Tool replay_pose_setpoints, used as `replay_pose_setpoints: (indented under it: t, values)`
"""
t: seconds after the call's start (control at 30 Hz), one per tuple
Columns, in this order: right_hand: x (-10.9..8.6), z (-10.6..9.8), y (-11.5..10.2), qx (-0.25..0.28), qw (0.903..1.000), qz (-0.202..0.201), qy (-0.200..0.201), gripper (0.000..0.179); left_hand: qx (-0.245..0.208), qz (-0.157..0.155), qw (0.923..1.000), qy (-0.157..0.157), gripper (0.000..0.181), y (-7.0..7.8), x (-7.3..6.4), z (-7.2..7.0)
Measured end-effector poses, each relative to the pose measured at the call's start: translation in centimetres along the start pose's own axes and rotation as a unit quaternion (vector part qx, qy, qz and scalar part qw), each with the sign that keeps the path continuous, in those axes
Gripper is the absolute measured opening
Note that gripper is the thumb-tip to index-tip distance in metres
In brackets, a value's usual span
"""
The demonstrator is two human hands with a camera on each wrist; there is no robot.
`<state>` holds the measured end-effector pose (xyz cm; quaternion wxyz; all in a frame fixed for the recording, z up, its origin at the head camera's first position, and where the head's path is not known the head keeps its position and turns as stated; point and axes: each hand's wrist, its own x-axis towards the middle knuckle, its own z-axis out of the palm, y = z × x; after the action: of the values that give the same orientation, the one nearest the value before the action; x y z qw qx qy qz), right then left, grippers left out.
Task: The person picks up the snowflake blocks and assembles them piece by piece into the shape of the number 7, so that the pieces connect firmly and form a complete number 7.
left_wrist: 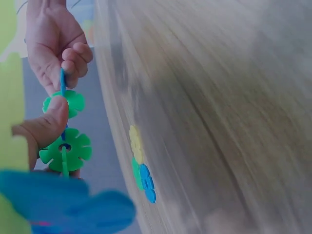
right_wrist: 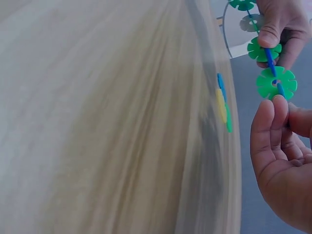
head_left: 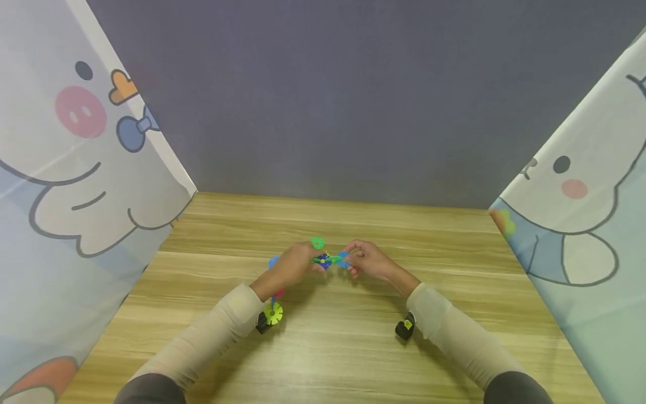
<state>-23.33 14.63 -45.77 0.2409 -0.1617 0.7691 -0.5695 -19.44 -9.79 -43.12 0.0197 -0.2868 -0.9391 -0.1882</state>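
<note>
Between the two hands stretches a chain of slotted plastic flower discs joined at the slots. My left hand [head_left: 298, 261] pinches the chain at a dark blue disc [right_wrist: 269, 61], with its thumb on top. On either side of that disc sit green discs [left_wrist: 66, 148]. My right hand [head_left: 368, 261] pinches the blue disc [head_left: 343, 259] at the chain's right end, thumb against fingertips. A light blue disc [head_left: 273, 262], a red piece [head_left: 279, 293] and a yellow-green disc [head_left: 273, 313] show beside the left wrist; the left hand hides what lies between.
On the wooden table [head_left: 353, 353], loose yellow [left_wrist: 136, 144], green [left_wrist: 136, 173] and blue discs [left_wrist: 147, 183] lie close together beyond the hands. A grey panel [head_left: 323, 101] stands at the back, with cartoon-printed cloths [head_left: 50, 224] at both sides. Black wrist cameras [head_left: 405, 328] hang under the sleeves.
</note>
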Motion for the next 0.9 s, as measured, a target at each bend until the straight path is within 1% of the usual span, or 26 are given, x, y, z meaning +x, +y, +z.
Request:
replay_pose_setpoints:
  t: [0.1, 0.2, 0.33, 0.4, 0.57, 0.73, 0.9]
  values:
    - [0.1, 0.1, -0.3, 0.0, 0.9999, 0.007, 0.011, 0.028, 0.006, -0.012, 0.9999, -0.009, 0.049, 0.0, 0.0, -0.3]
    - [0.2, 0.2, -0.6, 0.008, 0.9996, 0.015, 0.023, 0.031, 0.022, -0.033, 0.9992, -0.012, 0.05, 0.0, 0.0, -0.6]
    - [0.3, 0.5, -0.9, 0.031, 0.9988, 0.019, 0.032, 0.032, 0.049, -0.055, 0.9973, 0.002, 0.049, 0.0, 0.0, -0.8]
    - [0.3, 0.6, -0.9, 0.041, 0.9985, 0.014, 0.033, 0.032, 0.059, -0.059, 0.9964, 0.014, 0.049, 0.1, 0.0, -0.9]
    - [0.3, 1.1, -0.3, 0.064, 0.9973, 0.004, 0.035, 0.034, 0.07, -0.062, 0.9951, 0.033, 0.05, 0.2, 0.0, -0.8]
    - [0.4, 1.9, 0.0, 0.09, 0.9954, 0.006, 0.035, 0.035, 0.086, -0.067, 0.9935, 0.032, 0.052, 0.2, -0.1, -0.5]
    - [0.6, 2.4, 0.1, 0.102, 0.9944, 0.006, 0.03, 0.033, 0.094, -0.056, 0.9931, 0.042, 0.052, 0.1, -0.2, -0.2]
